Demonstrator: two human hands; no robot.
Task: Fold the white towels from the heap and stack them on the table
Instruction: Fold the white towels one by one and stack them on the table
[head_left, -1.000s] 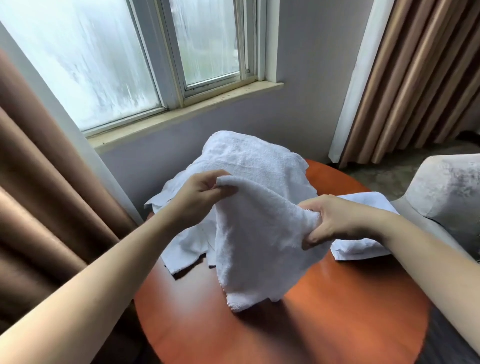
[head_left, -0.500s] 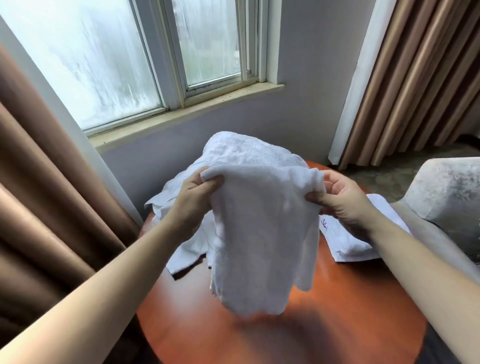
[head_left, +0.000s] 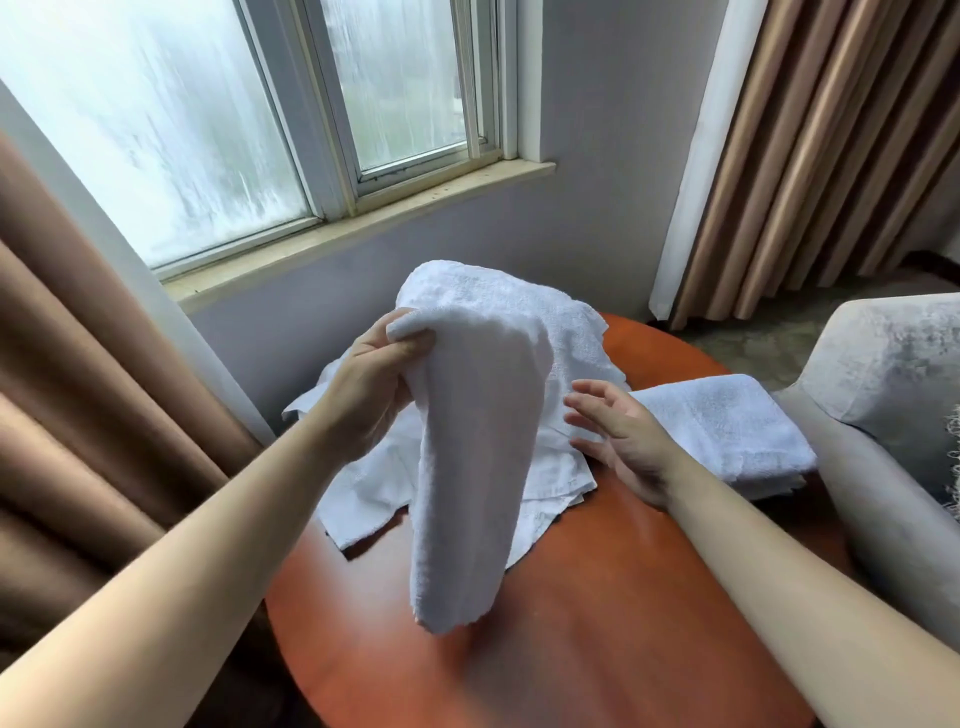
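My left hand (head_left: 371, 387) grips the top corners of a white towel (head_left: 470, 467), which hangs folded lengthwise above the round orange-brown table (head_left: 597, 623). Its lower end dangles just over the tabletop. My right hand (head_left: 621, 439) is beside the hanging towel on its right, fingers spread and holding nothing. Behind both lies the heap of white towels (head_left: 519, 296) at the table's far side. A stack of folded white towels (head_left: 727, 431) sits at the table's right edge.
A grey armchair (head_left: 893, 395) stands close against the table on the right. Brown curtains (head_left: 78, 389) hang at the left, more at the back right. A window with a sill (head_left: 363, 228) is on the wall behind the table.
The right hand has let go of its towel corner and dropped lower to the right. The left hand now holds the corners together, so the towel hangs narrow instead of spread.
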